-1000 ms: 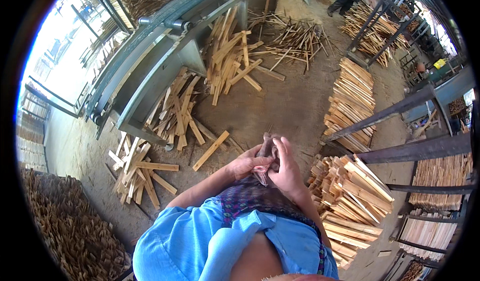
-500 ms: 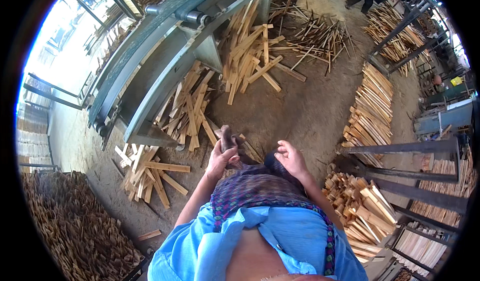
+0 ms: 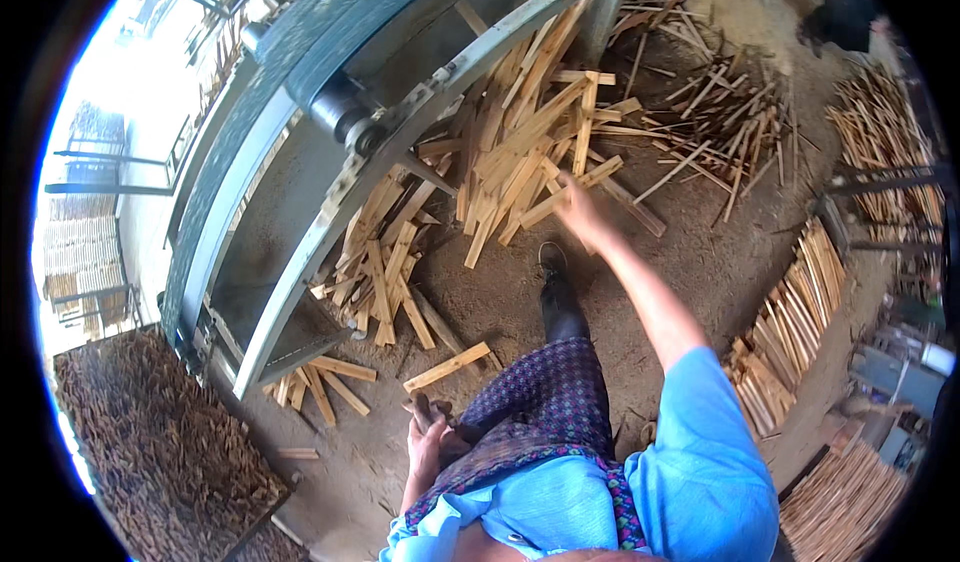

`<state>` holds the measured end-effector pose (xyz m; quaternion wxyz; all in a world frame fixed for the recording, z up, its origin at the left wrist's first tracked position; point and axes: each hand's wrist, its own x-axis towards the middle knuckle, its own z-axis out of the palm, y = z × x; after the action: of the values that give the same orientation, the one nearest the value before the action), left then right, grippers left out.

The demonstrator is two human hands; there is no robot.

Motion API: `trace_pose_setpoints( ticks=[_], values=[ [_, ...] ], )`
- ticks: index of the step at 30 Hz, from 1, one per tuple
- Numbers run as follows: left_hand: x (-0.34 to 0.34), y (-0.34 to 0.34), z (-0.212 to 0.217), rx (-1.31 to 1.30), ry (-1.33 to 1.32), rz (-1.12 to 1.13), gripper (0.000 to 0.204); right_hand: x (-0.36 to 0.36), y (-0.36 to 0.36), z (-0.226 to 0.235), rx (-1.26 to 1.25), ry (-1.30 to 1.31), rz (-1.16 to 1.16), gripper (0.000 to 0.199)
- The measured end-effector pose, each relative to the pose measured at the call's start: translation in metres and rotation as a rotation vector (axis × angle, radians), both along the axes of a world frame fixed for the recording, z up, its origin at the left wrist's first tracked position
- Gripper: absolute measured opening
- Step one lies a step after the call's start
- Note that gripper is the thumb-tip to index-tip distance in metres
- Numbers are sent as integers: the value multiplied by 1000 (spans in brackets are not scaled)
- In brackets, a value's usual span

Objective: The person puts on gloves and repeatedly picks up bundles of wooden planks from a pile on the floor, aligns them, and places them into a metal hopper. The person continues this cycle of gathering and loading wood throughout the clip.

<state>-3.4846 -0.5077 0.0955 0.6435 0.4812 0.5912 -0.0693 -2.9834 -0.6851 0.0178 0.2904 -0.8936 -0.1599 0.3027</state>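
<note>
Here, the right arm stretches straight toward the plank pile, its right hand at the near edge, finger state indiscernible. Well short of the pile, the left hand, palm-up and low, has fingers clamped on a brown bundle.

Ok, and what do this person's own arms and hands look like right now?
The left hand and right hand are both bare. The right sleeve is plain light blue and ends near the elbow, leaving the forearm uncovered. The left sleeve is the same blue.
</note>
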Motion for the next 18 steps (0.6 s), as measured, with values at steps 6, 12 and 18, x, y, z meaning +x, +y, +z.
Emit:
trace_pose_setpoints(
  ticks=[6,12,18],
  values=[
    [67,-58,24,-52,113,44,40,272,69,-62,-91,-197,-49,71],
    [108,-91,32,-74,324,154,45,430,111,-148,-188,-337,-207,66],
    [154,-98,53,-76,354,126,47,464,117,-184,1016,-13,-530,35]
  ],
)
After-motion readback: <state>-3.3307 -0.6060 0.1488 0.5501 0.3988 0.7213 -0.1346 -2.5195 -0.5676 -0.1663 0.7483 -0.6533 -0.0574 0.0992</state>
